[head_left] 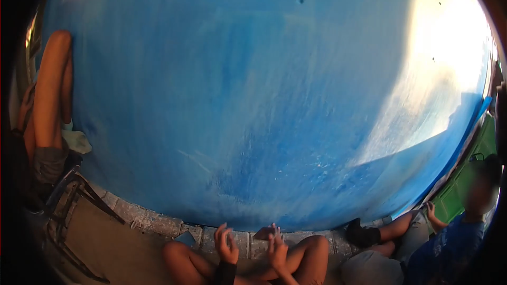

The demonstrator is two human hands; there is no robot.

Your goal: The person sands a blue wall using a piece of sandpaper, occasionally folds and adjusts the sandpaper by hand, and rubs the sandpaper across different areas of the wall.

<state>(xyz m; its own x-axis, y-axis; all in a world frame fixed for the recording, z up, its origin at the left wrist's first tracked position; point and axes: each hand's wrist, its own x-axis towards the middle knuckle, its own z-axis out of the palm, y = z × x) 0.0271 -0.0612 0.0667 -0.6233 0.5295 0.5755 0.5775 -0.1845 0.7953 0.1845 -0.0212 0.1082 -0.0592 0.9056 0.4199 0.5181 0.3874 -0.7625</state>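
Observation:
Near the bottom centre, my left hand (226,244) is raised above my bent leg (186,265), its fingers curled apart with nothing seen between them. To its right, my right hand (277,248) holds a small flat brownish piece (264,233) at its fingertips, over my other leg (310,258). The two hands are apart. Behind them runs a strip of pale paving blocks (241,243) along the foot of a large blue surface (211,100).
A person in a blue shirt (449,248) sits at the lower right, beside a green panel (475,163). At the left are another person's bent leg (50,95) and a dark metal chair frame (66,221). Bright light falls on the blue surface's right side.

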